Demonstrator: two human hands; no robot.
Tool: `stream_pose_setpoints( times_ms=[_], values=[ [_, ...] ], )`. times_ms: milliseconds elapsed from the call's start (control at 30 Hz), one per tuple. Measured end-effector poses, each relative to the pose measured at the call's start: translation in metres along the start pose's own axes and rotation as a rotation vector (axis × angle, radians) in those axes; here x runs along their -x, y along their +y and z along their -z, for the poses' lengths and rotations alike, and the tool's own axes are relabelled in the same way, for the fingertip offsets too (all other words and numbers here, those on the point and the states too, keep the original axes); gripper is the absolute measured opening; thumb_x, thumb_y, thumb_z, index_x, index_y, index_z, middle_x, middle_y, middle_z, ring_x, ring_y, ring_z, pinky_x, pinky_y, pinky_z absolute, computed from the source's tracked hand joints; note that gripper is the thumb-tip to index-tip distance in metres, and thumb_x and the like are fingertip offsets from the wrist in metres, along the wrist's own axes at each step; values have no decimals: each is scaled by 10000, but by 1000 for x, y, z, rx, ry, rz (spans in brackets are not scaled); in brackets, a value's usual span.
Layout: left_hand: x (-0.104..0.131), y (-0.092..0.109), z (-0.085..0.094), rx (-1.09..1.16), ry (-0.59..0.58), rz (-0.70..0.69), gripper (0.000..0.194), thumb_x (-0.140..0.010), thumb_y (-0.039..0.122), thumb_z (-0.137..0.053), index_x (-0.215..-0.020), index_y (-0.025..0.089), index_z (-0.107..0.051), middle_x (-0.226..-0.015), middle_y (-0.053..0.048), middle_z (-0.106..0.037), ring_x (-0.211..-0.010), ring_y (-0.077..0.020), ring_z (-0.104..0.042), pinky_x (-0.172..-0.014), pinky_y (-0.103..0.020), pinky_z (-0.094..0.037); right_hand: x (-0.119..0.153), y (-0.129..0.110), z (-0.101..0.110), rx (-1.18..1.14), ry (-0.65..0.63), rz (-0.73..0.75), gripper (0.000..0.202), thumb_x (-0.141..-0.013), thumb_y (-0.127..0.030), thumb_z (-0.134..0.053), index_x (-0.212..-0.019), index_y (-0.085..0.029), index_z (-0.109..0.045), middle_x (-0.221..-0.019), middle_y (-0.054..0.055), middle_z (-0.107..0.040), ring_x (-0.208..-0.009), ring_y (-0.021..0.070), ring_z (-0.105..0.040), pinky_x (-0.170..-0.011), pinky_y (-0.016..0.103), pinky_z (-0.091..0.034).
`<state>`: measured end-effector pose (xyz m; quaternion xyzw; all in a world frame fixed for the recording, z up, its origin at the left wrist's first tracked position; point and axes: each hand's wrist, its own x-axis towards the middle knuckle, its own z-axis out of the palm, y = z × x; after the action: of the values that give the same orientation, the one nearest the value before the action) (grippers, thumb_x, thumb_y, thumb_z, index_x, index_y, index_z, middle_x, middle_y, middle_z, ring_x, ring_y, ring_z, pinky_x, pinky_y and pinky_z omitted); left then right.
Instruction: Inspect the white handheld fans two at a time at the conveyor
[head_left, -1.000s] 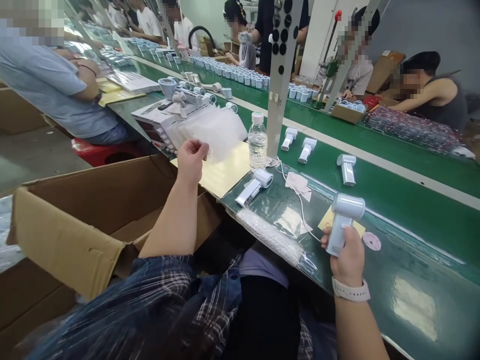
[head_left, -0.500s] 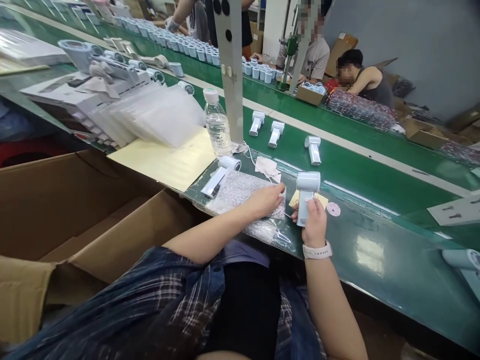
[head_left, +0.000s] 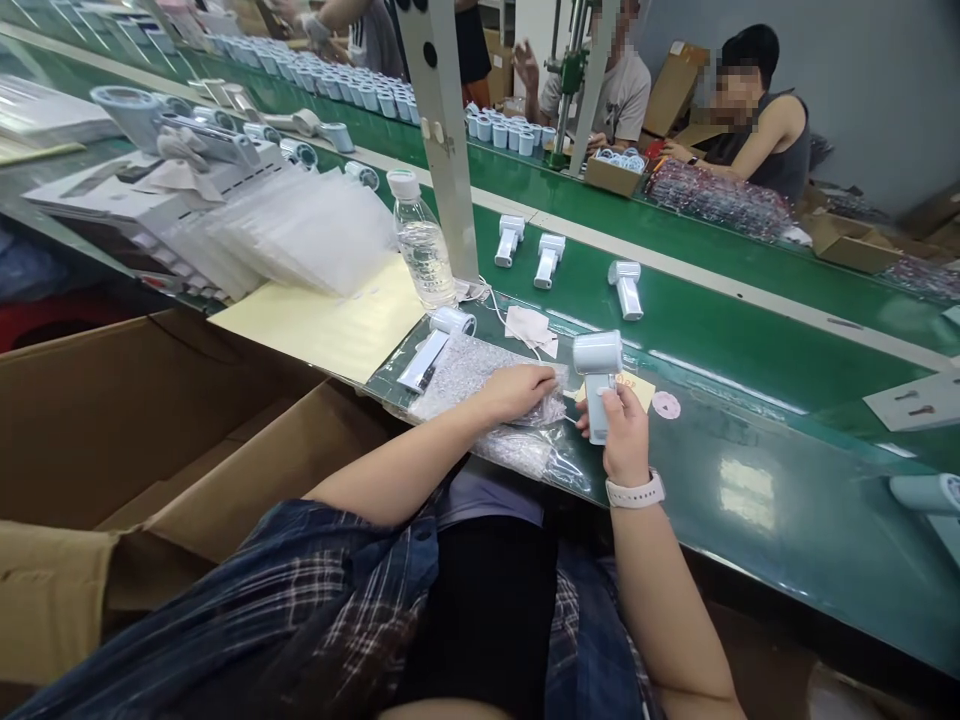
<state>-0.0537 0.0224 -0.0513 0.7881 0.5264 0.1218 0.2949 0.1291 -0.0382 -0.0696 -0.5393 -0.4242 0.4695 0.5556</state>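
Observation:
My right hand [head_left: 626, 430], with a pale watch strap at the wrist, grips a light-blue handheld fan [head_left: 598, 355] by its handle, the round head upward. A thin white strip shows beside those fingers. My left hand [head_left: 521, 390] rests on the right end of a clear plastic bag [head_left: 461, 375] filled with small glittery bits. Its fingers are bent and pressed together; what they hold, if anything, is hidden. Left of the bag lies another light-blue fan [head_left: 450, 322]. By my right hand are a yellow paper [head_left: 637, 388] and a round pink sticker [head_left: 666, 405].
A water bottle [head_left: 424, 245] stands by a metal post [head_left: 442, 130]. Three fans, one of them the right-hand fan [head_left: 626, 288], lie on the green belt [head_left: 690, 330]. Plastic sleeves [head_left: 300, 230] and an open carton [head_left: 187, 420] are at left. Co-workers sit across the belt.
My right hand and the fan have shifted slightly left. My left hand has drawn back a little leftward over the bag. Across the belt, one co-worker has raised a hand and another sits more upright.

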Motion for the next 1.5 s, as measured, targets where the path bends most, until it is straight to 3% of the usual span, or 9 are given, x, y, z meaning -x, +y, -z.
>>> stream_pose_setpoints(
  times_ms=[200,500,600,733,900,1067,1233,1367,1500],
  values=[
    [-1,-14,3,327,31,22,61,-866,230,-560,-914,201,-585,-805,-20,-665,-709,-178,-612,-666,-282,-425,-3,8,4,552,35,210,547,-839,-684,-610,-1033,-185,-722,-851,65,-702,-785,238,-601,-777,408,-508],
    [-4,-14,17,572,237,110,176,-922,215,-349,-757,250,-297,-636,45,-343,-539,-139,-373,-526,-260,-312,-2,8,-4,985,-103,360,325,-956,-475,-600,-1079,-218,-758,-890,97,-751,-909,298,-608,-839,400,-460],
    [8,-2,23,372,322,-29,186,-896,196,-461,-732,224,-377,-692,13,-438,-658,-154,-420,-627,-276,-329,4,5,-12,1155,-160,464,297,-983,-414,-598,-1126,-195,-740,-869,102,-750,-866,288,-610,-781,368,-437],
    [28,17,16,-327,248,-459,134,-871,116,-488,-767,198,-505,-738,-39,-570,-719,-194,-507,-651,-322,-332,17,-4,-18,1310,-244,593,225,-961,-332,-615,-979,-152,-749,-802,133,-730,-834,290,-606,-742,372,-419],
    [51,25,17,-654,328,-600,99,-924,137,-508,-869,177,-581,-772,-64,-637,-758,-219,-602,-649,-345,-356,21,-22,-8,830,-152,258,301,-920,-458,-609,-885,-180,-720,-759,94,-708,-734,251,-599,-688,368,-452],
    [66,32,35,-445,398,-557,136,-966,187,-448,-859,192,-533,-764,-39,-613,-727,-192,-570,-653,-324,-355,36,-52,-7,10,-286,-179,527,-835,-709,-652,-943,-193,-661,-735,56,-709,-539,184,-577,-495,314,-458],
    [93,47,73,233,320,-514,153,-974,277,-384,-842,215,-431,-753,18,-515,-680,-136,-460,-662,-272,-382,72,-84,0,158,-778,-70,641,-782,-692,-780,-1210,-230,-665,-876,56,-779,-526,163,-641,-460,272,-459],
    [109,47,98,488,303,-501,176,-949,329,-409,-811,220,-404,-754,28,-431,-702,-132,-410,-689,-279,-390,91,-88,4,468,-390,341,243,-931,-445,-708,-805,-237,-713,-697,34,-717,-626,199,-665,-608,329,-519],
    [128,30,113,550,267,-451,225,-923,366,-474,-770,225,-388,-739,8,-440,-713,-149,-413,-679,-295,-408,88,-95,-3,202,-191,407,227,-851,-480,-748,-1010,-331,-687,-782,52,-698,-713,274,-681,-634,421,-536]
  ],
)
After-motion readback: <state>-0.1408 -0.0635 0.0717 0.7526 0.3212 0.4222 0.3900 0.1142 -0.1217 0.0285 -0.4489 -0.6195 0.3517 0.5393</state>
